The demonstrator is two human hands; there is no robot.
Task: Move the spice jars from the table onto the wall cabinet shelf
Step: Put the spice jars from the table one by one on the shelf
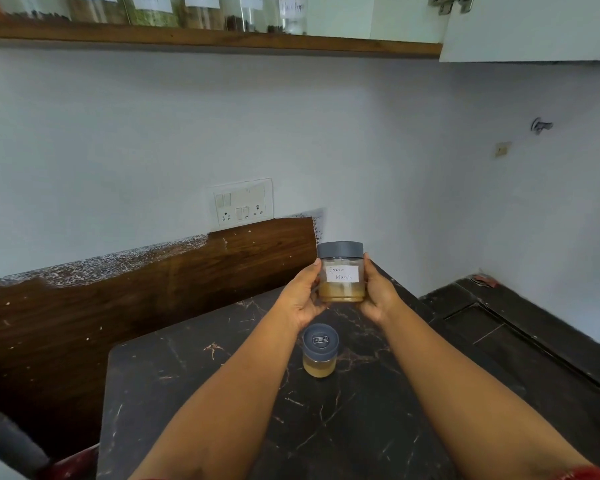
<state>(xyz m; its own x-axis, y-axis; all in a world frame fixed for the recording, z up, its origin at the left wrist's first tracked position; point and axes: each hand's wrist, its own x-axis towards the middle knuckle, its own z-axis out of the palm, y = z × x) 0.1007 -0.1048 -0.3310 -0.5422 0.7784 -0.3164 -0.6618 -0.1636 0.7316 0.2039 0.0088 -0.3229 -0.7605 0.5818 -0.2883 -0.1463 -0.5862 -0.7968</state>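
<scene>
Two hands hold one clear glass spice jar with a grey screw lid and a white handwritten label reading "Garam Masala" point(342, 273), raised upright above the table. Fingers of the left hand point(300, 299) curl round the jar's left side, thumb tip near the lid's lower edge. Fingers of the right hand point(378, 296) wrap the jar's right side likewise, so the label faces the camera between both palms. Brownish powder fills the jar's lower part. Both bare forearms run from the bottom edge of the view up to the jar.

Below the held jar, between the forearms, a second clear jar with a grey lid and yellowish contents point(320, 351) stands upright on the black marble-patterned table point(194, 393). Behind the table, a dark brown wooden panel point(153, 289) leans along the pale wall, just beneath a white switch-and-socket plate point(242, 202). Overhead, a wooden cabinet shelf point(205, 39) carries a row of labelled clear jars point(194, 10), their tops cut off by the frame. A white cabinet door point(534, 29) hangs open at upper right.
</scene>
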